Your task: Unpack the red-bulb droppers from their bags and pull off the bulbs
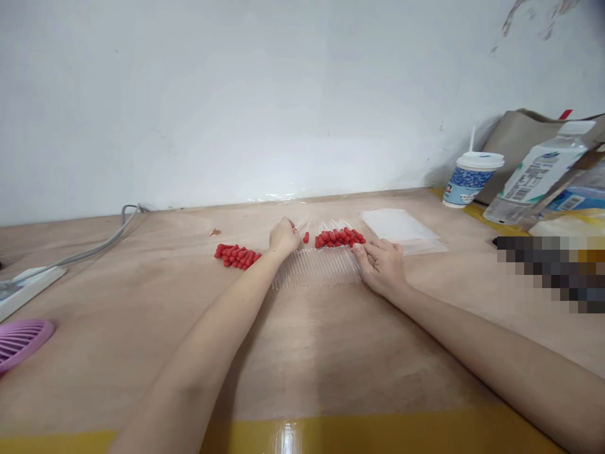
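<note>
Clear thin tubes (319,268) lie side by side in a row on the table, between my two hands. My left hand (284,236) is closed at the row's upper left end, beside a single red rubber tip (306,237); what its fingers hold is too small to name. At the right end, my right hand (382,263) pinches near the edge of the row, its thumb and forefinger close together. A pile of red tips with clear stems (339,238) lies just beyond the tubes. Another red pile (235,256) is left of my left hand, partly behind my forearm.
Clear plastic sheets or bags (399,226) lie behind my right hand. A lidded cup (470,180), a bottle (539,173) and a grey bag (508,142) stand at the right. A grey cable (101,244) and a pink fan grille (23,342) are at the left.
</note>
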### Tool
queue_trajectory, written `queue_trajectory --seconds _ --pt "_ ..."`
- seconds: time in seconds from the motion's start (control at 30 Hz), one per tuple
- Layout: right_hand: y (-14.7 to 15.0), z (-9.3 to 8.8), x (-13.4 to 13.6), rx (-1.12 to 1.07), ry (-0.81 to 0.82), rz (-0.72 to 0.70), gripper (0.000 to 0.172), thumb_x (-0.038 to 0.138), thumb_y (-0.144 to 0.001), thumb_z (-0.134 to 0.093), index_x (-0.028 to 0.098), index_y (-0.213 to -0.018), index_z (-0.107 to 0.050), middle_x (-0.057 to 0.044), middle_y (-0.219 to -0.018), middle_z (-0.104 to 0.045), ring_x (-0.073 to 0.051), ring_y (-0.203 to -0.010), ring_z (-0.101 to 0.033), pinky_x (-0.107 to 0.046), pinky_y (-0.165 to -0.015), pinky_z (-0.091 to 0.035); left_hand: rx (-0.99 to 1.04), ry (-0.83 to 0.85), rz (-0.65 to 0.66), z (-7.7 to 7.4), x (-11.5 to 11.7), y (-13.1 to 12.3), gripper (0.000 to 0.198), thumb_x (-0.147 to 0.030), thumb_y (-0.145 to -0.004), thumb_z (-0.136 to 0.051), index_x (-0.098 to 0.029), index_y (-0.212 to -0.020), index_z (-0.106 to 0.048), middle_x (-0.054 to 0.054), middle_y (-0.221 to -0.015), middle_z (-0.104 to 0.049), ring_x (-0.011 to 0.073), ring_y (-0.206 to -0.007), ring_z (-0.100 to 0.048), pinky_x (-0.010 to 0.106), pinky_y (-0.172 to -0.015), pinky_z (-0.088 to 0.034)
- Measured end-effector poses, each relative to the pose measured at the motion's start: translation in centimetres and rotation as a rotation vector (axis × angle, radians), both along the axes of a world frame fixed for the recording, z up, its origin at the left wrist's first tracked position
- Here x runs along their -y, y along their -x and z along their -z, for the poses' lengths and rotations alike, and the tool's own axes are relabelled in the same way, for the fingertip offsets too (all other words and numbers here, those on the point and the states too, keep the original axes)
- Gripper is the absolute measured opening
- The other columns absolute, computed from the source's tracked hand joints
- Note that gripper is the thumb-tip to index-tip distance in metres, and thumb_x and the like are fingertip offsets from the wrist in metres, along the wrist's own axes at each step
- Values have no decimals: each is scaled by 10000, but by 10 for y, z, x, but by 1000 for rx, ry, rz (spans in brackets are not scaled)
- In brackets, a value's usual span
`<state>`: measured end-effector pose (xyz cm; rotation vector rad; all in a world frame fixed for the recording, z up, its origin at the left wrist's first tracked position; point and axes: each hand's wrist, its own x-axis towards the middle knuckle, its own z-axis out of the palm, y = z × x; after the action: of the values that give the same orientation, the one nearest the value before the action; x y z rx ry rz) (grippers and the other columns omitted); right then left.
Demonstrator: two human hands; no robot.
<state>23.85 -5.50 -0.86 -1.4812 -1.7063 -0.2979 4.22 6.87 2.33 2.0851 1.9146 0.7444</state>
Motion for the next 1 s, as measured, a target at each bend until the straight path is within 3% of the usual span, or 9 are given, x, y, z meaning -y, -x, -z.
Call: queue_trajectory --seconds 0.33,0.53,0.63,0.77,0.87,1.0 --pt "-1 0 0 26 -18 3 376 341 -891 -382 184 -650 -624 -9 -629 -565 -145 -692 -510 -301 -674 -235 209 65 22 3 2 -2 158 -181 -783 -510 -168 -937 -476 65 -826 -630 151 -719 -607 247 -613 -449" --pt "0 2 -1 14 -59 -2 333 335 -885 -401 188 -698 -635 -8 -655 -583 -150 -723 -543 -310 -685 -264 243 -14 73 -3 16 4 154 -184 -794 -498 -171 -944 -468 39 -793 -600 146 -705 -593 253 -617 -439" --pt "0 2 -1 -8 -118 -15 250 341 -865 -434 198 -943 -624 -49 -849 -623 -181 -828 -563 -332 -732 -313 224 -134 196 -6 45 23 174 -210 -808 -500 -198 -976 -460 17 -857 -581 137 -756 -578 255 -668 -441" --pt "7 -2 6 58 -217 -151 411 365 -827 -489 159 -1183 -496 -128 -1111 -564 -232 -1027 -515 -374 -834 -372 47 -442 539 4 92 56 91 -202 -841 -468 -181 -927 -486 35 -863 -578 149 -796 -559 274 -697 -450" --pt "19 -6 15 215 -239 -333 410 369 -812 -526 168 -1168 -513 -114 -1159 -562 -232 -1072 -497 -394 -906 -360 -39 -566 696 16 116 72 78 -177 -841 -482 -172 -915 -508 47 -838 -582 151 -788 -546 283 -707 -458" --pt "36 -6 21 374 -225 -499 309 362 -817 -536 183 -1064 -586 -67 -1115 -610 -227 -1081 -499 -442 -981 -303 -17 -657 761 22 127 74 114 -153 -825 -524 -166 -938 -525 51 -837 -596 140 -768 -550 274 -698 -472"
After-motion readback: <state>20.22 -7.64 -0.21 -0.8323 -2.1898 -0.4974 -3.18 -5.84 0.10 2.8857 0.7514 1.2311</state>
